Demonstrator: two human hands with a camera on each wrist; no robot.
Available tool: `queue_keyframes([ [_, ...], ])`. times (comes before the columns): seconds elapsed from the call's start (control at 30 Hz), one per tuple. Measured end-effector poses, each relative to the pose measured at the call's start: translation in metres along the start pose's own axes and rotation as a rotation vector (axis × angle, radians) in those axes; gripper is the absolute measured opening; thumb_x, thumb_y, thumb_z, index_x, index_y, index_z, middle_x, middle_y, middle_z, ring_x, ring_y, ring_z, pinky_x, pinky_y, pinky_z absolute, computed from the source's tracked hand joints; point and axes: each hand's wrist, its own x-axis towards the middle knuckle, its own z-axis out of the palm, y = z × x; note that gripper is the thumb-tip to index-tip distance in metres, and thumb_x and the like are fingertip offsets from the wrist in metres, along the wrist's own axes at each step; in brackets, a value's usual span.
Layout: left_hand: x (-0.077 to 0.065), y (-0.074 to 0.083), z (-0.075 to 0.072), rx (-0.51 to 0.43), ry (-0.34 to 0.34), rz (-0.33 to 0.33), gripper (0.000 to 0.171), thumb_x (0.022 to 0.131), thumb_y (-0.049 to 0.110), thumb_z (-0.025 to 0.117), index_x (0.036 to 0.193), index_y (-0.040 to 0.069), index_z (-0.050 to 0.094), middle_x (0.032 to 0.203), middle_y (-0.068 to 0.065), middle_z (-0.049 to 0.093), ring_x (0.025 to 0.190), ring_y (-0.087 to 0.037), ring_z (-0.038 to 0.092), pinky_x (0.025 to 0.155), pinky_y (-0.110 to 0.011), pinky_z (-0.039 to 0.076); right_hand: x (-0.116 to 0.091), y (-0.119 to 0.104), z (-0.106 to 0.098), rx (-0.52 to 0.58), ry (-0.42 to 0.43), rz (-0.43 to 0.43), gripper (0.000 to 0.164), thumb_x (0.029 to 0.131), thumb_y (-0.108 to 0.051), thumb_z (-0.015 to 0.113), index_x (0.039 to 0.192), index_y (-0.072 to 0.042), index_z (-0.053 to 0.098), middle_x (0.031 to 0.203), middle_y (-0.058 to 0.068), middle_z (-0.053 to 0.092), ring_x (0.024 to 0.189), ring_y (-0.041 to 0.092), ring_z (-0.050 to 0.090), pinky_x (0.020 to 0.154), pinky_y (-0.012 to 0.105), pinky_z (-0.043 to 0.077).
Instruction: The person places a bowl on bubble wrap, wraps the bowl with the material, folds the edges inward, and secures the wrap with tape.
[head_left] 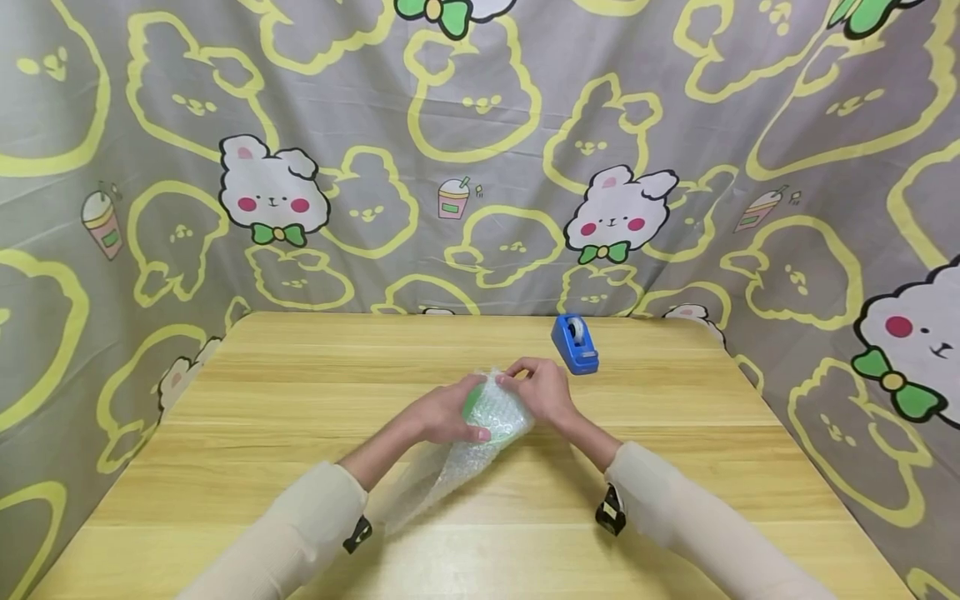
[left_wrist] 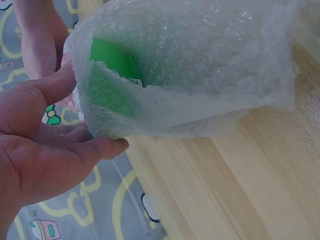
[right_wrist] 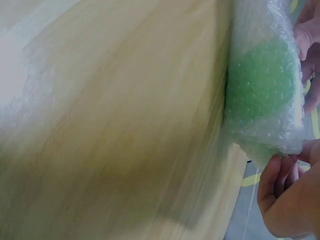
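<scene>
A smooth, rounded green object (left_wrist: 114, 60) sits inside a sheet of clear bubble wrap (head_left: 498, 412); its kind cannot be told, since the wrap covers most of it. My left hand (head_left: 448, 412) grips the wrapped object from the left, thumb on the near side and fingers on the far side. At the far right end, my right hand (head_left: 546, 390) pinches the edge of the wrap between thumb and fingers, which the right wrist view also shows. A loose length of wrap trails toward me, below the left forearm. In the left wrist view the wrap gapes around the green object.
A blue tape dispenser (head_left: 576, 346) with a roll of tape stands beyond my right hand, near the table's back edge. The wooden table (head_left: 315, 358) is bounded at the back and sides by a grey patterned curtain (head_left: 360, 100).
</scene>
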Motion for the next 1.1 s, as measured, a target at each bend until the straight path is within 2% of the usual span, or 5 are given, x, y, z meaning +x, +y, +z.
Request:
queue_keyframes([
  [0.17,0.0,0.0,-0.001,-0.006,0.002,0.029,0.096,0.086,0.027,0.082,0.162,0.016,0.024,0.154,-0.024,0.046,0.137,-0.044,0.049,0.111,-0.057,0.041,0.003,0.001,-0.002,0.07,-0.043,0.039,0.016,0.084,-0.024,0.084,0.084,-0.009,0.079,0.067,0.001,0.066,0.058,0.011,0.051,0.051,0.024,0.042],
  [0.33,0.001,0.001,-0.004,0.044,-0.021,0.046,0.092,0.087,0.027,0.081,0.162,0.022,0.027,0.163,-0.019,0.034,0.142,-0.048,0.041,0.114,-0.062,0.035,0.005,0.0,-0.004,0.125,-0.092,0.085,0.017,0.083,-0.023,0.083,0.085,-0.007,0.078,0.074,0.003,0.067,0.064,0.013,0.053,0.053,0.023,0.045],
  [0.83,0.005,0.008,-0.011,0.151,-0.099,-0.031,0.095,0.087,0.032,0.081,0.163,0.025,0.025,0.167,-0.015,0.026,0.144,-0.046,0.038,0.117,-0.057,0.035,0.0,-0.004,-0.002,0.081,-0.075,0.129,0.024,0.085,-0.028,0.083,0.089,-0.006,0.075,0.075,0.004,0.066,0.065,0.014,0.055,0.054,0.023,0.044],
  [0.97,0.007,0.009,-0.01,0.168,-0.117,-0.041,0.094,0.088,0.033,0.08,0.163,0.024,0.024,0.168,-0.015,0.024,0.146,-0.043,0.037,0.118,-0.054,0.034,-0.005,-0.009,-0.008,0.017,-0.071,0.062,0.027,0.091,-0.028,0.076,0.1,-0.003,0.072,0.075,0.006,0.065,0.063,0.014,0.055,0.052,0.025,0.043],
  [1.1,0.007,0.01,-0.01,0.177,-0.128,-0.052,0.093,0.088,0.034,0.079,0.163,0.024,0.024,0.168,-0.015,0.022,0.147,-0.042,0.037,0.118,-0.053,0.035,-0.017,-0.016,-0.018,-0.081,-0.074,-0.129,0.029,0.094,-0.019,0.071,0.117,-0.003,0.067,0.085,0.013,0.069,0.073,0.023,0.063,0.062,0.033,0.05],
])
